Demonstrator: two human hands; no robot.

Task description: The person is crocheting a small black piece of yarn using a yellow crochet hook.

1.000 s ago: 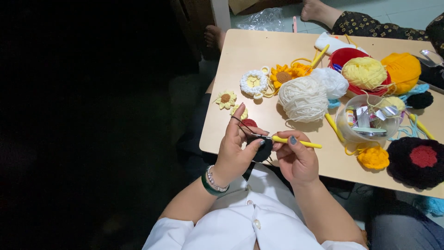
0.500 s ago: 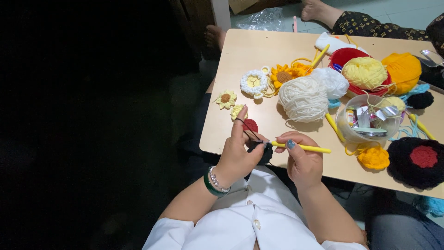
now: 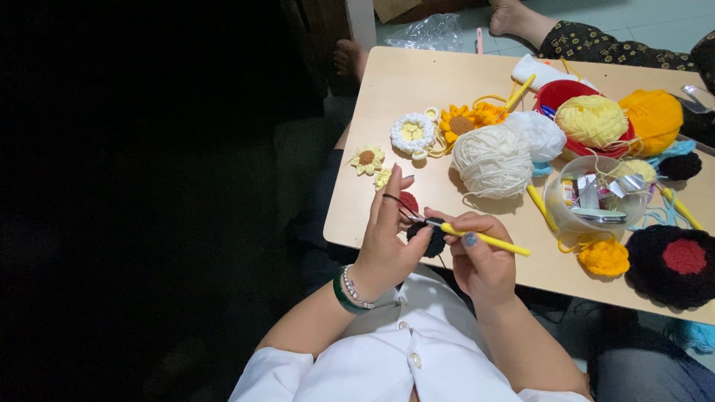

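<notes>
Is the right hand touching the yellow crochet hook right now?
Touching. The head view shows the right hand pinching the yellow crochet hook between thumb and fingers, with no gap visible.

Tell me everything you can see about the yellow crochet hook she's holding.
The crochet hook is a slim stick with a yellow handle, plastic or rubber by its look, and a short metal-coloured tip. It lies nearly level, tip pointing left. The right hand pinches it near the front, the handle's tail jutting out to the right over the table. The tip meets the small dark crochet piece and black yarn held by the left hand.
</notes>
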